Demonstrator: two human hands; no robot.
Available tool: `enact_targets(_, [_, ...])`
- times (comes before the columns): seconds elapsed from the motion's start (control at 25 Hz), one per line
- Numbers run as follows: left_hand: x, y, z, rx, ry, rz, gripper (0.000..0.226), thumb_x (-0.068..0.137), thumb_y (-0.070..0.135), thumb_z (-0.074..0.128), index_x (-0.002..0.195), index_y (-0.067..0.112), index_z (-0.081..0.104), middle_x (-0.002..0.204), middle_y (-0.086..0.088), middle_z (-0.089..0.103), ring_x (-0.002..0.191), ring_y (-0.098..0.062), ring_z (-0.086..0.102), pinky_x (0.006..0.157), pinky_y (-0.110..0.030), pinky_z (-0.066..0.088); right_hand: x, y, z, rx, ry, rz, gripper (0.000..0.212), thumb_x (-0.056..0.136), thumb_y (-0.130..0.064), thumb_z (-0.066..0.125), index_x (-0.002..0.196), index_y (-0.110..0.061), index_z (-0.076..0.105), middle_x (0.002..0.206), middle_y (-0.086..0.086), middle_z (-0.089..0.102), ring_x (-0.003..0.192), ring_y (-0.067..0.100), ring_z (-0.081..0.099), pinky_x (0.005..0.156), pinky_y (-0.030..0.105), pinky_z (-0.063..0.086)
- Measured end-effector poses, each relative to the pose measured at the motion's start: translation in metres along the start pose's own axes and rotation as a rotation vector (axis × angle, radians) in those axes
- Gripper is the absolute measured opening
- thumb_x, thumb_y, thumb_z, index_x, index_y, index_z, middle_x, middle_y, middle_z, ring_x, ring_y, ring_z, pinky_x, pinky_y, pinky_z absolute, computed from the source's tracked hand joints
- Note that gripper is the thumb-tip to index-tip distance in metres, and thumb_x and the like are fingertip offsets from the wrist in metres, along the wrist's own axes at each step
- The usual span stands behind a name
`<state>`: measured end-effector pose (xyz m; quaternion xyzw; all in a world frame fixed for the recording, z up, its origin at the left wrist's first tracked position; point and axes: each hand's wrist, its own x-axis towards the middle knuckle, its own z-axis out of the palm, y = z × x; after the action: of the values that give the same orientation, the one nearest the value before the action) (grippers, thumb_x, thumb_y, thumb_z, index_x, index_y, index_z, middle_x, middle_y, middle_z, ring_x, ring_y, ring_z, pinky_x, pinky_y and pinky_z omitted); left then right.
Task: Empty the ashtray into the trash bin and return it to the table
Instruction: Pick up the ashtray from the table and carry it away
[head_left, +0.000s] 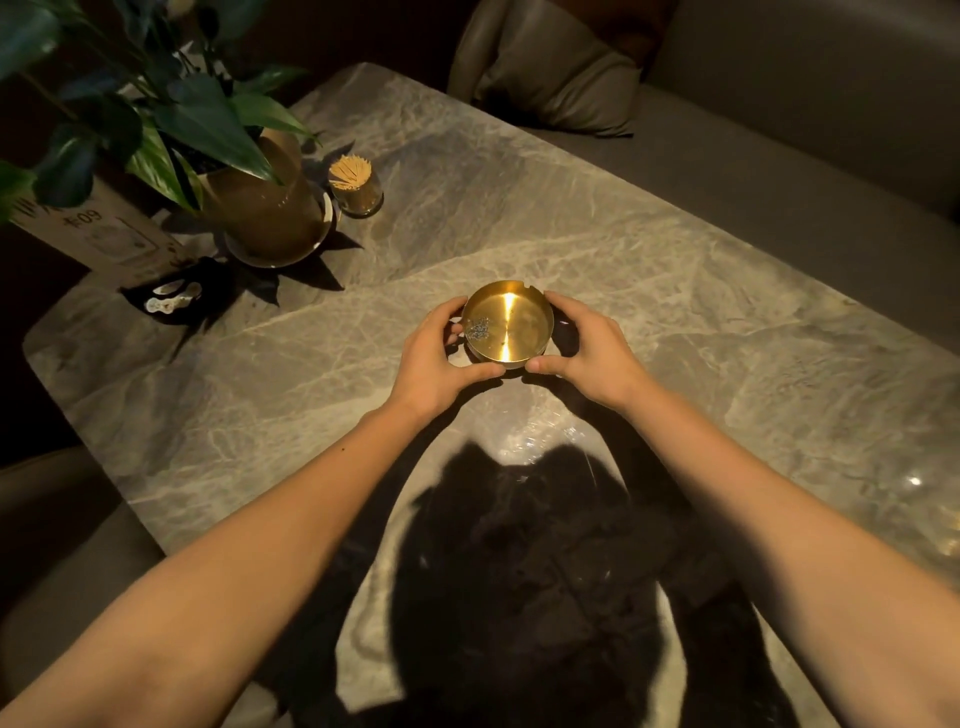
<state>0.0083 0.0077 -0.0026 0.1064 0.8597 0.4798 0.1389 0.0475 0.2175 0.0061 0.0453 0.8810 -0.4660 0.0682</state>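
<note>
A round golden metal ashtray (511, 325) sits at the middle of the grey marble table (649, 270). A small patch of grey ash lies inside it on the left. My left hand (441, 358) cups its left side, thumb along the near rim. My right hand (587, 348) cups its right side, fingers around the far rim and thumb at the near rim. Whether the ashtray rests on the table or is slightly lifted I cannot tell. No trash bin is in view.
A potted plant (265, 208) on a saucer stands at the far left, with a jar of toothpicks (358, 187) beside it and a card stand marked 09 (104, 234). A cushioned bench (753, 156) with a pillow (561, 88) runs along the far right.
</note>
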Motion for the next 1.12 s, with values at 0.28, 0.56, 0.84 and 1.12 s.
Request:
enact_targets(0.28, [-0.057,0.055,0.006,-0.206,-0.045,0.068,0.095,0.059,0.023,0.093,0.141,0.02,0.045,0.136,0.009,0.055,0.122,0.002,0.055,0.103,-0.016,0.045,-0.084,-0.028,-0.03,0.094,0.153,0.016,0.092,0.062,-0.032,0.09,0.142,-0.019,0.046,0.125,-0.003,0.051,0.115,0.014,0.055,0.102,0.03,0.045])
enact_targets(0.56, [-0.123,0.123,0.019,-0.328,-0.245,0.153,0.089,0.055,0.026,0.09,0.134,0.017,0.049,0.134,0.006,0.059,0.129,-0.003,0.053,0.116,-0.031,0.039,-0.206,-0.062,-0.089,0.215,0.243,0.069,0.076,0.071,-0.017,0.085,0.138,-0.02,0.05,0.135,-0.003,0.055,0.108,0.009,0.059,0.096,0.024,0.049])
enact_targets(0.84, [-0.188,0.183,0.06,-0.365,-0.381,0.261,0.091,0.056,0.024,0.09,0.138,0.021,0.05,0.137,0.007,0.055,0.128,0.002,0.052,0.108,-0.015,0.04,-0.318,-0.076,-0.126,0.222,0.402,0.154,0.072,0.068,-0.015,0.087,0.13,-0.019,0.051,0.116,-0.009,0.059,0.095,0.008,0.059,0.087,0.025,0.052])
enact_targets(1.12, [-0.221,0.227,0.1,-0.388,-0.518,0.31,0.098,0.055,0.02,0.09,0.142,0.018,0.045,0.138,0.011,0.054,0.13,0.004,0.051,0.11,-0.017,0.04,-0.39,-0.065,-0.148,0.172,0.544,0.196,0.085,0.065,-0.025,0.089,0.14,-0.026,0.048,0.122,-0.008,0.055,0.108,0.008,0.057,0.093,0.028,0.05])
